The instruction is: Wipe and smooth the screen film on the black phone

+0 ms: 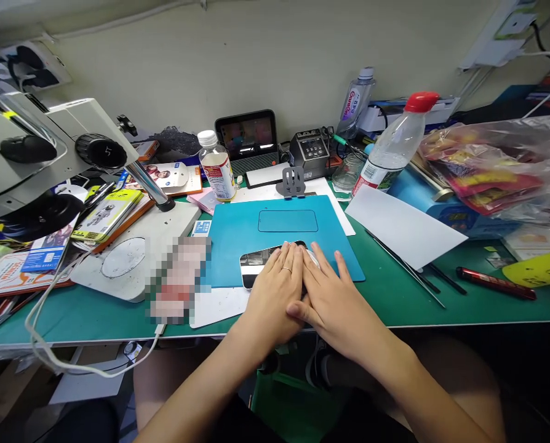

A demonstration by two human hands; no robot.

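A phone [254, 266] with a dark, reflective screen lies flat on the blue mat [233, 224]. My left hand [277, 286] rests on it with fingers outstretched, covering much of its middle. Beside it my right hand [333, 292] is laid flat, its fingers straight and its thumb crossing over the left hand. Something white [312, 257] shows by the right fingers; I cannot tell what it is. Behind the phone, a clear black-edged screen protector [288, 221] lies on the mat. Both palms hide the phone's near part.
A microscope [99, 151] stands at left, near a blurred-out object [178, 280] with a white cable [159, 332]. Behind are a juice bottle [217, 166], a small display [247, 135] and a soldering station [309, 154]. Right lie a red-capped bottle [390, 144], white card [404, 224] and tweezers [411, 271].
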